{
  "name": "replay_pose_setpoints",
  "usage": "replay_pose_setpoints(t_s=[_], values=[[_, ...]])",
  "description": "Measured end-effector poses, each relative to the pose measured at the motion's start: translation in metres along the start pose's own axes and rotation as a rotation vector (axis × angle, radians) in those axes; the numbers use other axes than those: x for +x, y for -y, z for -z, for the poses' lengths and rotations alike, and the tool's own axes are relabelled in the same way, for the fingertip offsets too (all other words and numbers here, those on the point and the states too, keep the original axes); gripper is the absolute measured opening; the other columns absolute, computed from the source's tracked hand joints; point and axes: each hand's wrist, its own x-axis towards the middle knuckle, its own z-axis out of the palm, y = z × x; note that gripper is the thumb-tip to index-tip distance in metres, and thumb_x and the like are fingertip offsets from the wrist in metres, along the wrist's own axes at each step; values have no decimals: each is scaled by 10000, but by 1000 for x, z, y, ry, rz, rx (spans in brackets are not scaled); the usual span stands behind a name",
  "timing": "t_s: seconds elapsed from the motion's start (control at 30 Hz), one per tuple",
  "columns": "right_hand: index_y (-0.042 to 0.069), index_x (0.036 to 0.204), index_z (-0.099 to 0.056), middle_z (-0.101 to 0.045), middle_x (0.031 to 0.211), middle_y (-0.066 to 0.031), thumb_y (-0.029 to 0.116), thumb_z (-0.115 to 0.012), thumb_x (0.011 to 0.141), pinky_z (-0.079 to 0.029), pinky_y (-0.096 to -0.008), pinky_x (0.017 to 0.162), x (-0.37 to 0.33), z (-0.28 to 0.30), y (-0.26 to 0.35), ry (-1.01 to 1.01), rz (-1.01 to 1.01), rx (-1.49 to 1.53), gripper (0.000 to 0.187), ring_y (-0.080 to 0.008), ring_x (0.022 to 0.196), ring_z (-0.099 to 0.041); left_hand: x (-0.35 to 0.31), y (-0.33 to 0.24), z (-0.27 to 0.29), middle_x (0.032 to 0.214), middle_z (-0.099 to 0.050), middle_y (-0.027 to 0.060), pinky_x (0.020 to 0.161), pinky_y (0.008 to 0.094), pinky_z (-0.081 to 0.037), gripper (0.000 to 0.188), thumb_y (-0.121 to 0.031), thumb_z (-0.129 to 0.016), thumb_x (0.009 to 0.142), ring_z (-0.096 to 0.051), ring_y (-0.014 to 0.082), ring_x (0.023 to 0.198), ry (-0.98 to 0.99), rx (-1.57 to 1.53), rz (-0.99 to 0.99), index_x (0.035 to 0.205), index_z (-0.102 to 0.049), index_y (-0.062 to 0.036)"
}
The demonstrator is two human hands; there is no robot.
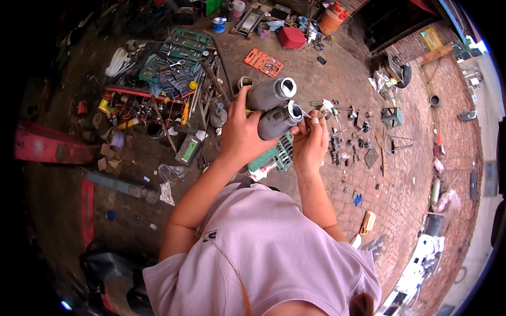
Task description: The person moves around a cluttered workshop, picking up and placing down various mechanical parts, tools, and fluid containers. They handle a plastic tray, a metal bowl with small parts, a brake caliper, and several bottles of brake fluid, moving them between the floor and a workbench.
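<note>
My left hand point(240, 131) is wrapped round two dark grey bottles held side by side, the far bottle point(263, 96) and the near bottle point(274, 124). Both tilt with their uncapped mouths toward the upper right, and pale seal remnants show round the rims. At the mouth of the near bottle, the fingers of my right hand point(311, 139) are pinched on a thin whitish strip of seal point(305, 114). Below the bottles, partly hidden by them and my hands, lies a green tool case point(279, 154).
A cluttered red tool cart point(153, 113) stands at left, topped by a green socket set point(184, 43). Beyond the bottles lies an orange tool case point(263, 62) near a red container point(291, 37). Several small metal parts point(361, 142) are scattered over the brick floor at right.
</note>
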Motion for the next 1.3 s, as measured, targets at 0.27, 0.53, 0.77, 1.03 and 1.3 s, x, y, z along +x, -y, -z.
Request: replay_pose_setpoints(t_s=[0.27,0.53,0.77,1.03,1.3], values=[[21,1015,-408,-395,906,-36,124,-390,940,-529,-268,597,-1,4,-6,139,263,-54,129,-76,644,-358,3,-5,-7,1324,-348,230,851,438,-453,477,-269,-795,512,-489,390,1082,-27,-68,-10,828,-651,58],[41,895,-340,-313,826,-43,139,-382,929,-552,-256,530,8,2,-13,167,530,-143,112,-95,628,-330,6,-10,-9,1319,-350,269,908,431,-431,586,-281,-826,509,-493,387,1121,13,-142,45,922,-629,85],[29,849,-292,-264,845,-67,152,-408,934,-559,-345,498,12,7,-27,367,926,-492,189,-137,616,-342,8,-8,-16,1327,-344,255,868,425,-454,574,-303,-810,497,-510,396,1082,21,-212,94,900,-637,67],[0,946,-406,-393,917,-63,90,-471,924,-495,-289,631,9,25,8,160,489,-273,113,-137,665,-457,14,1,-14,1339,-334,251,910,428,-426,556,-308,-816,508,-463,391,1145,-1,-110,85,887,-636,58],[6,881,-570,-565,789,4,99,-585,877,-481,-236,663,30,171,65,-201,79,-772,94,-68,714,-539,18,5,-21,1344,-337,239,922,420,-415,542,-320,-827,512,-467,382,1131,14,-124,24,865,-631,42]])
